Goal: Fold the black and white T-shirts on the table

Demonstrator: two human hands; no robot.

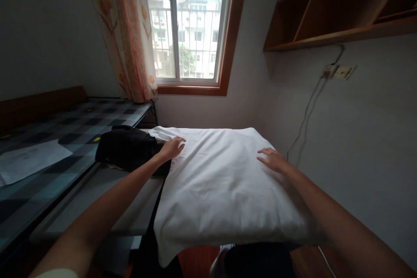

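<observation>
A large white cloth (221, 182) lies spread over the table in front of me, with light creases and its near edge hanging over the front. Whether it is a garment or a sheet I cannot tell. My left hand (172, 147) is at its far left part, fingers apart and slightly bent, with nothing visible in them. On the right side, my right hand (273, 159) is over the cloth with fingers spread. Whether either hand presses on the fabric is hard to tell. A crumpled black garment (127, 147) lies just left of the cloth, near my left forearm.
To the left stands a bed with a checked cover (107, 110) and white paper sheets (35, 158) on it. A grey tabletop (130, 200) shows beneath my left arm. Beyond are a curtain (124, 30) and window (189, 26). A wall shelf (325, 39) and socket (343, 72) with a cable are at right.
</observation>
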